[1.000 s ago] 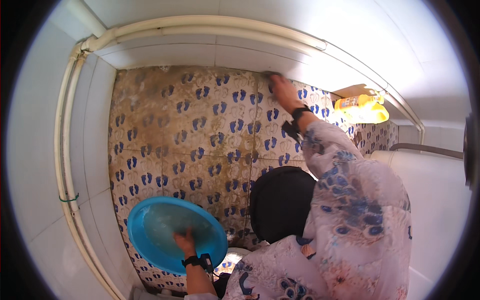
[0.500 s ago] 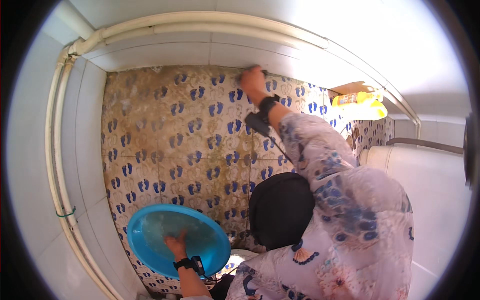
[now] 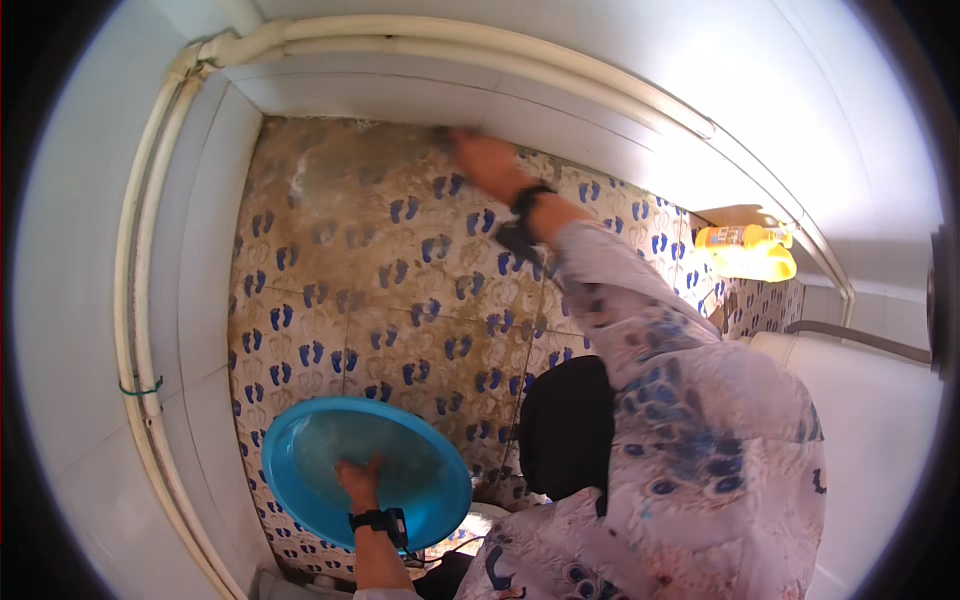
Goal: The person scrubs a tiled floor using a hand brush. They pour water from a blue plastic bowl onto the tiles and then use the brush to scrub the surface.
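Observation:
My left hand dips into the cloudy water of a blue plastic basin at the lower left. Its thumb stands apart from the fingers, whose tips fade under the water, and I see nothing held. My right hand reaches far forward to the floor's edge along the wall, blurred by motion. It looks closed over a small dark thing at its fingertips, too smeared to name. Beneath it the tiled floor, printed with blue footprints, is wet and brownish. Both wrists wear black straps.
Cream pipes run along the far and left walls. Yellow bottles stand by the wall at right. A round black object sits in front of me, and a white rounded fixture lies at right with a dark hose above it.
My right hand has swept left along the wall's foot, sliding the dark thing with it. My left hand stays in the basin. The whole view has shifted slightly.

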The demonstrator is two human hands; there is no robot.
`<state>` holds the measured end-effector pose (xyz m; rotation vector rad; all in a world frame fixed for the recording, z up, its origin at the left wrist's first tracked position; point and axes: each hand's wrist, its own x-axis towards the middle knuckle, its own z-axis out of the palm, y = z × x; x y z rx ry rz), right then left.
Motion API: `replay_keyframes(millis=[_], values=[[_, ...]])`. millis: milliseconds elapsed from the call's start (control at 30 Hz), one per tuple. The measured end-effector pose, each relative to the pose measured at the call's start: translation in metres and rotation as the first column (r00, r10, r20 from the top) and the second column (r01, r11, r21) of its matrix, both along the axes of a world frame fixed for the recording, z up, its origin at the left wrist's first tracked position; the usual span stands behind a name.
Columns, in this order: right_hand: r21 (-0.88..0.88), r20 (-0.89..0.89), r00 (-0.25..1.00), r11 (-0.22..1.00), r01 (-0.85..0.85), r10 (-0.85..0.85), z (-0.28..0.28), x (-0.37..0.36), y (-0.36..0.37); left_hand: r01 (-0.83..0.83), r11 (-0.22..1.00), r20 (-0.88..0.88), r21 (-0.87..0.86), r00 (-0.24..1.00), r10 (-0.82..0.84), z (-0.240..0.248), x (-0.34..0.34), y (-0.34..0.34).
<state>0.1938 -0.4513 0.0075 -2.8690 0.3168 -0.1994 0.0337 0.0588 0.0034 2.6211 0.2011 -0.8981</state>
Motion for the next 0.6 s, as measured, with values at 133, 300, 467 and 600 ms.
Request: replay_keyframes(millis=[133,300,467,600], values=[[0.007,-0.227,0.908,0.931,0.364,-0.353,-0.003,-0.094,-0.042,-0.141,0.971,-0.012,-0.191,0.990,0.141,0.020,-0.002,-0.007],[0.091,0.078,0.885,0.887,0.453,-0.459,-0.038,-0.073,-0.015,-0.075,0.995,0.077,-0.069,0.994,0.080,0.028,0.000,-0.024],[-0.138,-0.010,0.997,0.988,0.073,-0.075,-0.029,0.081,0.051,-0.028,0.994,0.017,0.107,1.000,0.026,0.005,-0.007,-0.013],[0.105,-0.148,0.981,0.984,0.142,-0.126,0.002,0.131,0.091,0.023,0.976,0.044,0.215,0.998,-0.033,0.008,-0.010,-0.014]])
